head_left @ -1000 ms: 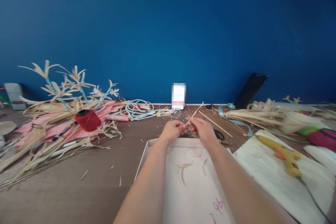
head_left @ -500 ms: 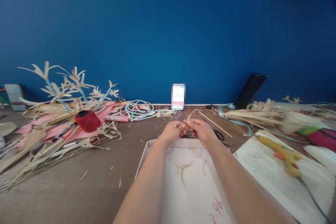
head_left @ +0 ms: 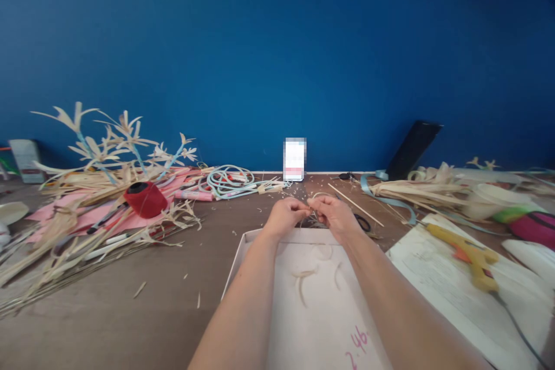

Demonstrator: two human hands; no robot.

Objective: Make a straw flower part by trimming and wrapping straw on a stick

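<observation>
My left hand (head_left: 286, 217) and my right hand (head_left: 335, 216) meet above the far edge of a white shallow box lid (head_left: 321, 329). Fingers of both hands are pinched together around a thin pale husk strip (head_left: 321, 194), which arcs up behind the right fingers; its ends are mostly hidden. Black-handled scissors (head_left: 362, 222) lie partly covered beyond my right hand. Inside the lid are several curled husk scraps (head_left: 301, 286).
To the left lie husk bundles, a red spool (head_left: 146, 199), pens and husk flowers (head_left: 102, 153). Coiled light-blue cord (head_left: 229, 181) and a blurred phone-like screen (head_left: 295, 159) sit at the back. On the right are a yellow glue gun (head_left: 468, 251), papers and more husks (head_left: 407, 192).
My fingertips have shifted slightly, the left fingers reaching further right toward the right hand. The strip's visible arc now sits lower. The surroundings stay the same.
</observation>
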